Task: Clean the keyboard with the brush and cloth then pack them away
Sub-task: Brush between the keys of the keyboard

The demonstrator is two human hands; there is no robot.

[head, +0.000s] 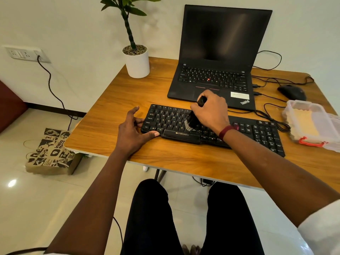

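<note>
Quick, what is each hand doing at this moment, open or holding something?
Left hand: open, thumb and fingers touching the left end of the keyboard.
Right hand: grips the brush, bristles on the keys.

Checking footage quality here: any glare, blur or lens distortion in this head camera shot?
Head view: the wide lens bows the table at its edges and leans the laptop; a glare spot sits on the glossy floor; a faint streak crosses the laptop's dark screen; the brush looks slightly soft.
</note>
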